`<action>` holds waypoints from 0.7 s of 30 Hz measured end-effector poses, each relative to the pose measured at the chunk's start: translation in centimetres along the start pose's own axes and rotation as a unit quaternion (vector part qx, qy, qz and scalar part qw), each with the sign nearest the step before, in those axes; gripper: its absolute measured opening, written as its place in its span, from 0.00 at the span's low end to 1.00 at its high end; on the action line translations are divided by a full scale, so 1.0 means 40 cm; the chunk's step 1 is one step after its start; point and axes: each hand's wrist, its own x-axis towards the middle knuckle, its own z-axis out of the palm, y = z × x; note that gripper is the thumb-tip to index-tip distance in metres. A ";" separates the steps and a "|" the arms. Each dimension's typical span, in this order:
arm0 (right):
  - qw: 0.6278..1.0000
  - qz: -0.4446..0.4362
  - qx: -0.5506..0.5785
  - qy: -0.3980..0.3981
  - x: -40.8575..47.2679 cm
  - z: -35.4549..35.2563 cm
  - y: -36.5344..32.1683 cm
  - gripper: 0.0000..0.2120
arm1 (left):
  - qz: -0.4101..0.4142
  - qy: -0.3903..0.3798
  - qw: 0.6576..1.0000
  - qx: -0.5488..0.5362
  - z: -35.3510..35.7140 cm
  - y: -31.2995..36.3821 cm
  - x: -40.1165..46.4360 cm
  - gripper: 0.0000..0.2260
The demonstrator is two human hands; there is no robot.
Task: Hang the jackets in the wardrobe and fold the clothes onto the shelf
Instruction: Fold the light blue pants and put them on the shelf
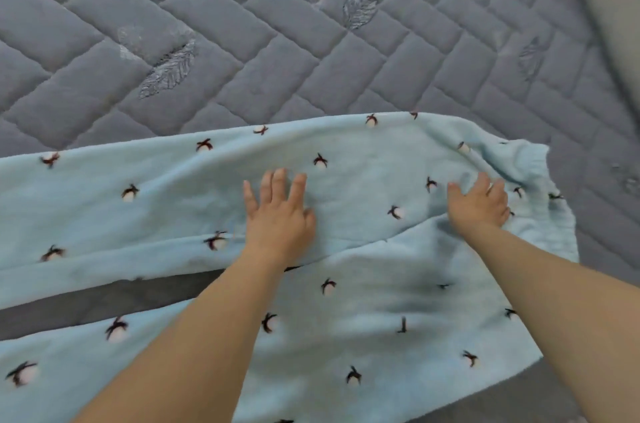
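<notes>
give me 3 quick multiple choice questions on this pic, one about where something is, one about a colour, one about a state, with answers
1. Where do the pyjama trousers lie?
A. on the grey quilted bedspread
B. on a wardrobe shelf
C. on a hanger

2. What colour is the trousers' fabric?
A. red
B. light blue
C. black

3. How is the left hand?
A. clenched in a fist
B. pinching a hanger
C. flat on the fabric, fingers straight

Answers:
1 A, quilted grey cover shows all round the fabric.
2 B, pale blue with small dark motifs.
3 C, its fingers lie spread on the cloth; the right hand rests near the waistband.
</notes>
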 end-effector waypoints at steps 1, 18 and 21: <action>1.000 0.022 0.005 0.002 0.056 -0.032 0.042 0.34 | 0.004 0.006 1.000 -0.005 0.003 0.057 0.026 0.28; 0.891 0.024 0.377 -0.250 0.601 -0.247 0.209 0.09 | 0.078 0.087 0.987 0.112 -0.007 0.600 0.525 0.07; 0.941 -0.103 0.307 -0.095 0.655 -0.253 0.168 0.09 | 0.111 0.233 0.953 0.160 -0.039 0.619 0.536 0.10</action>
